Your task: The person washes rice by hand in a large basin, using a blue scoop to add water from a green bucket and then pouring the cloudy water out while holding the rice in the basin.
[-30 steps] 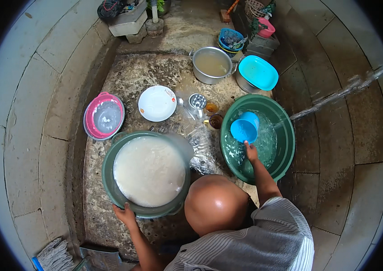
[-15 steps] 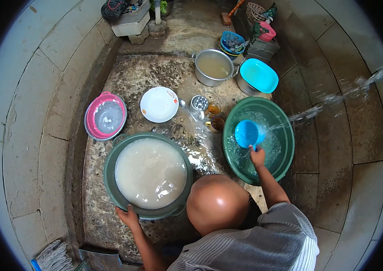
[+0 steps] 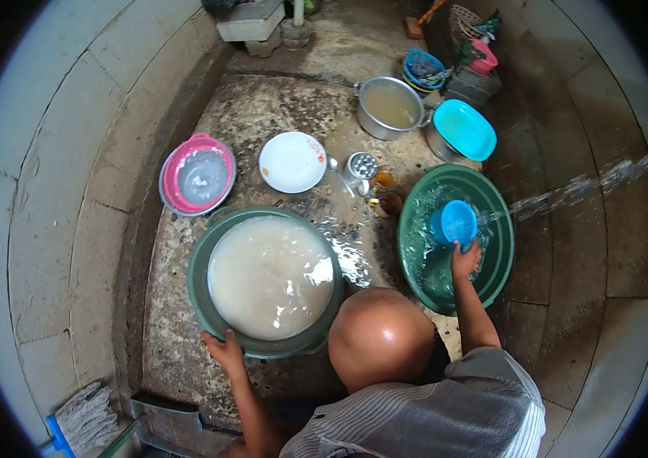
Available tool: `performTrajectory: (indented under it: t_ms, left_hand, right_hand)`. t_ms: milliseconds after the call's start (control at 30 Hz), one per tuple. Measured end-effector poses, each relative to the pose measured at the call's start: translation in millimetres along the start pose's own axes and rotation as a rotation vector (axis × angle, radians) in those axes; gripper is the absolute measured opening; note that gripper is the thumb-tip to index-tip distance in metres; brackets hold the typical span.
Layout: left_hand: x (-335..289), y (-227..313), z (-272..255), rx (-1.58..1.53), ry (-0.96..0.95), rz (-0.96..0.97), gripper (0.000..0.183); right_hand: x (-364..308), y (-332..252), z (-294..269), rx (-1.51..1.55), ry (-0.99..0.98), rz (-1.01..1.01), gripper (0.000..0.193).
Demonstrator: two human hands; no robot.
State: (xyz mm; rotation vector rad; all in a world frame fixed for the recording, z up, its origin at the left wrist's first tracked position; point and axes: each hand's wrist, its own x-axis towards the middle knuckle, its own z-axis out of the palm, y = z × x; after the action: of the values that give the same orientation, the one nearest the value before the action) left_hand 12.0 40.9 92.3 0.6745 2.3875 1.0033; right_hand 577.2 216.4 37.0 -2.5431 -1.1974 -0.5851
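Observation:
My right hand (image 3: 465,259) grips the handle of a blue dipper (image 3: 457,220), tilted over the water in the green tub (image 3: 502,256) on the right. A stream of water (image 3: 606,177) arcs in from the right toward this tub. My left hand (image 3: 225,354) is closed on the near-left rim of a second green basin (image 3: 199,284), thumb over the edge. That basin is full of cloudy whitish water (image 3: 270,267), which hides whatever may lie under it. Between the two basins is my bent knee (image 3: 381,336).
Beyond the basins sit a pink basin (image 3: 175,191), white plate (image 3: 292,162), spoon (image 3: 339,175), metal mug (image 3: 362,168), glass cups (image 3: 387,203), a metal pot (image 3: 390,107) and a turquoise tub (image 3: 465,128). A mop (image 3: 88,418) lies lower left. Block walls (image 3: 95,229) flank the wet floor.
The dipper in my right hand has tilted and shifted within the right tub. My left hand stays on the basin rim. The whole view has shifted slightly.

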Motion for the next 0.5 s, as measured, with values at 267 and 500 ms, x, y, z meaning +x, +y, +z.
performTrajectory:
  t_ms: [267, 500]
  left_hand:
    - [-5, 8, 7, -0.293, -0.042, 0.016, 0.057]
    - [-21, 25, -11, -0.184, 0.093, 0.139, 0.052]
  right_hand:
    - [-51, -188, -91, 1.317, -1.115, -0.322, 0.03]
    - [-129, -296, 13, 1.275, -1.834, 0.517, 0.025]
